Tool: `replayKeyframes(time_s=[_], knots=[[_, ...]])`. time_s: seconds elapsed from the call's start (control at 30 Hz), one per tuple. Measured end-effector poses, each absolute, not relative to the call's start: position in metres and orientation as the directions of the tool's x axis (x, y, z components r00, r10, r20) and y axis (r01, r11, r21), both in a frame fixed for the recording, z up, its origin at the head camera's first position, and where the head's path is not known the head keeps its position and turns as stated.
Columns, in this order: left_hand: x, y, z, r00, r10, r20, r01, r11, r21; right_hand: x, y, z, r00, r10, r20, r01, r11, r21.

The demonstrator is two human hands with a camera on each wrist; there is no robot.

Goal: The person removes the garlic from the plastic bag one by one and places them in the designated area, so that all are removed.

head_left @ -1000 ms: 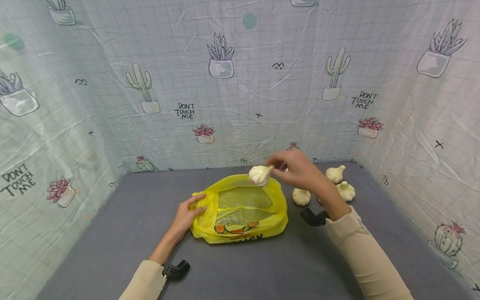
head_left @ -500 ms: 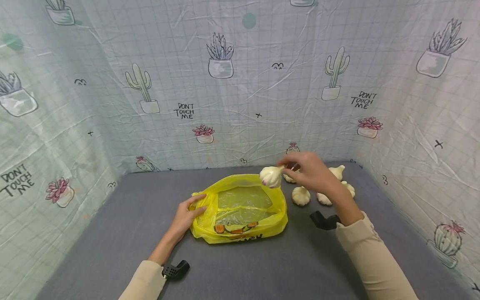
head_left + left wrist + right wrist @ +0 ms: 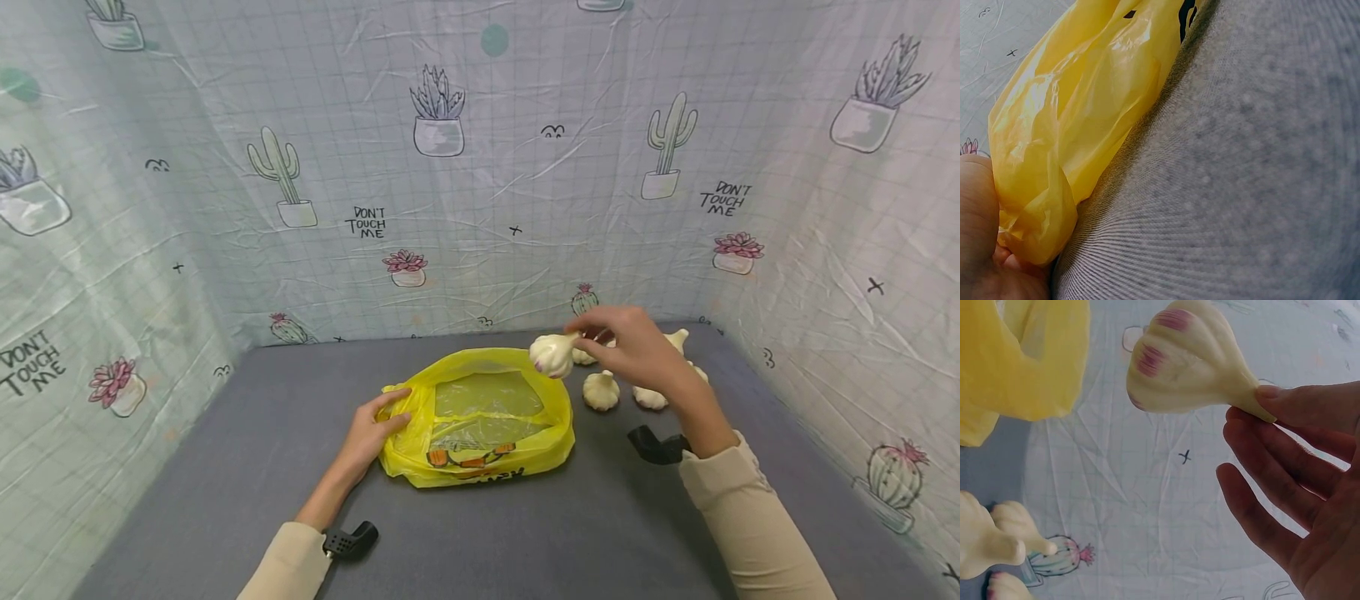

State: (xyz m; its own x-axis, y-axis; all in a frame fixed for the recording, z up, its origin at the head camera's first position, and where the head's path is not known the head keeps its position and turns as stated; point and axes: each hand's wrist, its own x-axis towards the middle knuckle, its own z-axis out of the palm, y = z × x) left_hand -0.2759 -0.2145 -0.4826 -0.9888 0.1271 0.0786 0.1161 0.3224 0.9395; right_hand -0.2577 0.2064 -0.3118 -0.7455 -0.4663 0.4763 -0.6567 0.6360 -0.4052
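My right hand [image 3: 633, 346] pinches a white garlic bulb [image 3: 552, 356] by its stem, thumb against fingertips. Purple streaks mark the bulb's rounded end in the right wrist view. It hangs above the table by the right rim of a yellow plastic bag [image 3: 408, 462], whose mouth gapes upward. At the bag's left end, my left hand [image 3: 369, 429] holds the plastic between thumb and fingers; a thumb [image 3: 977, 212] lies beside the yellow film in the left wrist view. What lies deep inside the bag cannot be made out.
Several more garlic bulbs [image 3: 601, 391] sit on the grey table [image 3: 480, 542] right of the bag, some partly hidden behind my right hand and wrist. A cactus-print curtain [image 3: 480, 183] encloses the back and both sides.
My right hand has moved rightward with the garlic bulb, from over the bag's mouth to its right rim. The left hand and the bag have stayed put.
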Motion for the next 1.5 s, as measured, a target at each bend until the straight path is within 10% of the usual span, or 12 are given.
replayKeyframes(time_s=[1.5], knots=[[-0.275, -0.214, -0.481, -0.991, 0.116, 0.072, 0.106, 0.317, 0.942, -0.258, 0.233, -0.330, -0.825, -0.388, 0.411, -0.555, 0.694, -0.459]])
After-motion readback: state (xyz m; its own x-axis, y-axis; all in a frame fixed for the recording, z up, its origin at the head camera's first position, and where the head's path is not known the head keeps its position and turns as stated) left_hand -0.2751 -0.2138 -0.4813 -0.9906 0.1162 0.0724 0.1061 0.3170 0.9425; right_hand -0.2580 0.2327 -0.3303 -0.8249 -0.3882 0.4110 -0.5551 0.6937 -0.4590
